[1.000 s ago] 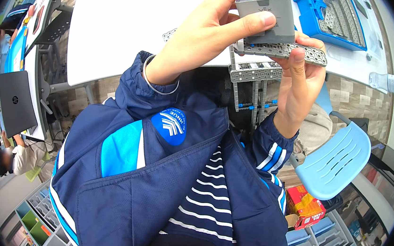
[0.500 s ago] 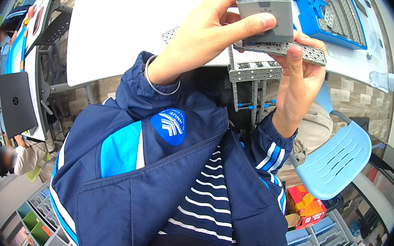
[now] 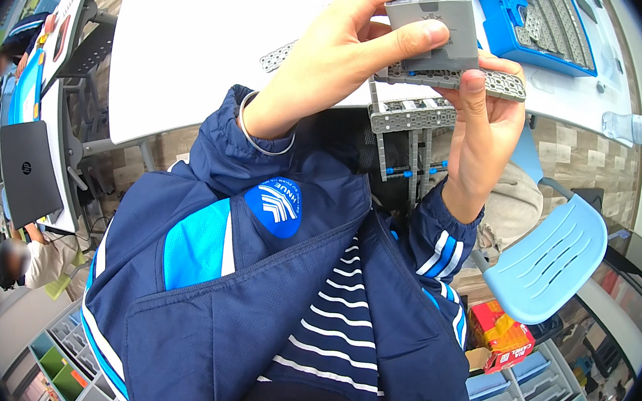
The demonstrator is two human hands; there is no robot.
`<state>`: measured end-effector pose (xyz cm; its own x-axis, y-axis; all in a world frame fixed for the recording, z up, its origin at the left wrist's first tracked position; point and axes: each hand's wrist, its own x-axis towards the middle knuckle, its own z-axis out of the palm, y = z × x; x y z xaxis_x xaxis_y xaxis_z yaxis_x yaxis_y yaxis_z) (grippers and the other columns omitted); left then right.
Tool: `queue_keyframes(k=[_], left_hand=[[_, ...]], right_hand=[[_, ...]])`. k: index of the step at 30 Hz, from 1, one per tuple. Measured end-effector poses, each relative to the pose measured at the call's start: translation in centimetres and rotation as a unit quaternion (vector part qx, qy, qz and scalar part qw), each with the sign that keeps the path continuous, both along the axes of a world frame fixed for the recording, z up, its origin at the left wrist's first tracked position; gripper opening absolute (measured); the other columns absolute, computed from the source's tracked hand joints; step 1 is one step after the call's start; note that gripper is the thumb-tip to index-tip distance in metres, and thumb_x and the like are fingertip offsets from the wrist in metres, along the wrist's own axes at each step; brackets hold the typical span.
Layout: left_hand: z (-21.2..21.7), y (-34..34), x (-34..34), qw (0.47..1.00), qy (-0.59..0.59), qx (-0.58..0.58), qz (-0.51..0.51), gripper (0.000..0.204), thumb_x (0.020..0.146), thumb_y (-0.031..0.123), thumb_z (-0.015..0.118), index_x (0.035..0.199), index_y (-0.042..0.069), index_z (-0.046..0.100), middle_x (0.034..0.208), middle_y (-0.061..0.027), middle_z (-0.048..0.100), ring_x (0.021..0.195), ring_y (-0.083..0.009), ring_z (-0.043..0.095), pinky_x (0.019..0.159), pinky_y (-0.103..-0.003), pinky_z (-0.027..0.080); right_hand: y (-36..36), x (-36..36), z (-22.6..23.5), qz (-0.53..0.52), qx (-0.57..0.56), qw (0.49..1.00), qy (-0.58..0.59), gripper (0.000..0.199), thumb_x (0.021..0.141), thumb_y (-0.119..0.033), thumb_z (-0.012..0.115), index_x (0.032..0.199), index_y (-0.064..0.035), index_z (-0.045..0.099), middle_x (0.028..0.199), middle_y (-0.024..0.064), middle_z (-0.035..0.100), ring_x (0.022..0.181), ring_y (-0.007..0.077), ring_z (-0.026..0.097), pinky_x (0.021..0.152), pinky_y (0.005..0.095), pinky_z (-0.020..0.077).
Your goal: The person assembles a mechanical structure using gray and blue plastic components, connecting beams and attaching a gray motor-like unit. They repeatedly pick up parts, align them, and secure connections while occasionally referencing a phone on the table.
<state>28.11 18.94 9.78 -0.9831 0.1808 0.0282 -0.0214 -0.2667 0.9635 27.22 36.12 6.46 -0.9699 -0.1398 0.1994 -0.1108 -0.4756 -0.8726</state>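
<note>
My left hand (image 3: 339, 55) grips a grey box-shaped block (image 3: 434, 27), thumb laid across its front. That block sits on a grey perforated plate (image 3: 495, 82), the top of a grey frame with posts and blue pins (image 3: 412, 140) hanging below. My right hand (image 3: 486, 131) holds the plate's right end from underneath, thumb pressed to its edge. Both hands are raised over the near edge of a white table (image 3: 196, 57). A metal bangle rings my left wrist.
A blue tray of grey parts (image 3: 542, 28) lies on the table at the far right, a plastic bottle (image 3: 633, 126) beyond it. A light blue chair (image 3: 555, 262) stands at my right. A black laptop (image 3: 26, 172) and a seated person (image 3: 13, 264) are at the left. Storage bins line the floor.
</note>
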Motion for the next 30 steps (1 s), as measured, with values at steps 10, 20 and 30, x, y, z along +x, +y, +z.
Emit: queue_keyframes(k=[10,20,30], left_hand=[[1.1,0.0,0.3,0.999,-0.021,0.021,-0.013,0.032,0.097,0.019,0.062,0.123,0.003,0.052,0.103,-0.0031,0.060,0.083,-0.0062,0.056,0.064,-0.019,0.043],[0.1,-0.5,0.1,0.999,0.018,-0.028,-0.015,0.035,0.094,0.017,0.065,0.122,0.001,0.052,0.107,-0.0056,0.060,0.093,-0.0103,0.059,0.075,-0.022,0.048],[-1.0,-1.1,0.7,0.931,0.224,-0.277,0.073,0.037,0.088,0.019,0.071,0.118,0.001,0.056,0.103,-0.0086,0.064,0.093,-0.0161,0.062,0.078,-0.030,0.050]], right_hand=[[-0.2,0.2,0.2,0.005,0.001,1.000,0.001,0.032,0.085,-0.018,0.076,0.103,-0.0021,0.054,0.100,0.0115,0.063,0.090,0.0182,0.066,0.079,0.0355,0.0599],[0.2,0.2,0.3,0.018,0.014,1.000,-0.019,0.031,0.099,-0.031,0.056,0.105,-0.0002,0.055,0.102,0.0124,0.063,0.090,0.0205,0.067,0.078,0.0383,0.0615],[0.2,0.9,1.2,0.063,-0.022,0.990,-0.128,0.034,0.094,-0.018,0.065,0.117,0.0033,0.053,0.109,0.0145,0.061,0.100,0.0211,0.064,0.091,0.0376,0.0555]])
